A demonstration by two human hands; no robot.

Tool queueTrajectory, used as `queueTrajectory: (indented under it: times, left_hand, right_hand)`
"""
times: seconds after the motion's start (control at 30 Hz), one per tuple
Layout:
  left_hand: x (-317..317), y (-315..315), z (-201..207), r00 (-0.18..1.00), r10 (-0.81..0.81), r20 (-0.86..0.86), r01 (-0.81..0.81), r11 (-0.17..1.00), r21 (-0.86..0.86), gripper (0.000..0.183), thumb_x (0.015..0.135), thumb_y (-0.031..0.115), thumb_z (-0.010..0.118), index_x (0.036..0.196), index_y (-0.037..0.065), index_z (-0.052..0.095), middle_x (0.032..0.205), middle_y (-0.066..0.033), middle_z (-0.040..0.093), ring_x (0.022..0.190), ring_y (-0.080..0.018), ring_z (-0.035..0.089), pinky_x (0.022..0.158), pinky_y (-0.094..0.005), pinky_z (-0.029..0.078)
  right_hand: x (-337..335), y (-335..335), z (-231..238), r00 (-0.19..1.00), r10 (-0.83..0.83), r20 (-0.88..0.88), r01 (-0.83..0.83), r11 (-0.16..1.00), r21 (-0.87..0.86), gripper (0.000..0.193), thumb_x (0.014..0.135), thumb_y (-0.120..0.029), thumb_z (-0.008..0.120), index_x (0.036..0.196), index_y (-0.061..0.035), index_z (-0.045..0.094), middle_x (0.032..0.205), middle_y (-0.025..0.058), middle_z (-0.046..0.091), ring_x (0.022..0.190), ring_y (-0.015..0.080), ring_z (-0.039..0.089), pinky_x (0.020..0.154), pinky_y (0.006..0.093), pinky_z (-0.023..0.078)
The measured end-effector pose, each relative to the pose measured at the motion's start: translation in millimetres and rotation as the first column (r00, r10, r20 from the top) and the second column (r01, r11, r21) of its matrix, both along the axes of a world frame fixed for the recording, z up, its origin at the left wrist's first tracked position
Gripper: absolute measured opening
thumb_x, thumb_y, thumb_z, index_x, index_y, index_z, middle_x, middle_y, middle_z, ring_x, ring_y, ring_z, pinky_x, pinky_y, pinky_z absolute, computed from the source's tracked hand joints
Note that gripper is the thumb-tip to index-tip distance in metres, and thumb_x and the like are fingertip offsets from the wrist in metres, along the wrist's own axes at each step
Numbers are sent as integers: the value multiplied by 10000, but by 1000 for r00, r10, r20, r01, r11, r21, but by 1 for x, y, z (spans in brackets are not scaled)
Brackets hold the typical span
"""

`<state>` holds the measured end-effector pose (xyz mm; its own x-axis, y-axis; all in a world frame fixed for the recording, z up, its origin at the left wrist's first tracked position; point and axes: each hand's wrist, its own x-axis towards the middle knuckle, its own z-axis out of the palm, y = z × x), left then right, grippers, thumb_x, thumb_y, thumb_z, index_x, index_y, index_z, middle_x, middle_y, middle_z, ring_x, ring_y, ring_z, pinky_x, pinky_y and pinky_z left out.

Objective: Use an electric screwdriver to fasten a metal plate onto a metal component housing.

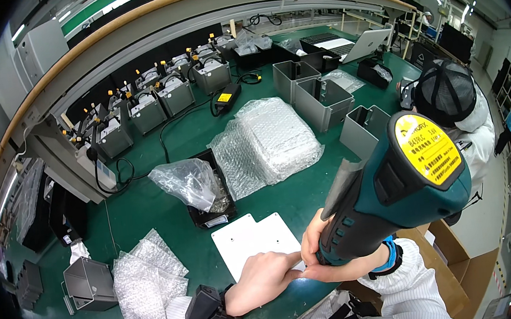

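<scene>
A dark green and black cordless screwdriver (361,220) with a yellow label is gripped in my right hand (322,263), its body rising toward the camera. The tool's tip is hidden behind my fingers. My left hand (261,280) is closed beside it, its thumb and forefinger pinched together against my right fingers. What they hold, if anything, I cannot make out. Under both hands lies a flat white plate (245,234) with a notched edge and small dark spots. Just beyond it stands a black bin (227,215) holding a clear plastic bag (193,185).
Bubble wrap (278,141) lies ahead, with more bubble wrap (141,290) at the left. Grey metal housings (321,106) stand at the right rear. Several wired grey units (174,96) line the back. A co-worker in a dark cap (447,86) is at the right, near a cardboard box (472,261).
</scene>
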<state>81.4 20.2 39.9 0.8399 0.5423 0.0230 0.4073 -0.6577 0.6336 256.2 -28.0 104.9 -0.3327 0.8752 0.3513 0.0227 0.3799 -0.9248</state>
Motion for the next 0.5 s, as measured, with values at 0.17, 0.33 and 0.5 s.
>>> queueTrajectory:
  times: [0.17, 0.33, 0.5]
  left_hand:
    - [-2, -2, -7, 995, 16, 102, -22, 998, 60, 211, 744, 216, 602, 906, 85, 640, 685, -152, 620, 668, -336, 610, 584, -420, 464]
    - [-2, 1, 1, 996, 16, 86, -20, 999, 43, 228, 753, 225, 601, 934, 90, 632, 693, -152, 622, 676, -334, 611, 586, -421, 464]
    - [-1, 1, 2, 998, 4, 59, -6, 1000, 23, 236, 755, 229, 602, 945, 91, 630, 696, -154, 623, 681, -334, 612, 592, -421, 466]
  right_hand:
    - [1, -2, 2, 998, 20, 57, -20, 1000, 5, 344, 678, 61, 706, 868, -51, 441, 737, 49, 603, 670, 98, 565, 617, 208, 421]
    - [1, 2, 1, 999, 30, 39, -30, 1000, -6, 338, 684, 64, 696, 867, -54, 437, 747, 51, 602, 688, 103, 565, 635, 216, 416]
    - [0, 2, 0, 999, 30, -16, -31, 999, -27, 339, 687, 67, 691, 867, -56, 430, 758, 56, 599, 705, 107, 562, 653, 221, 410]
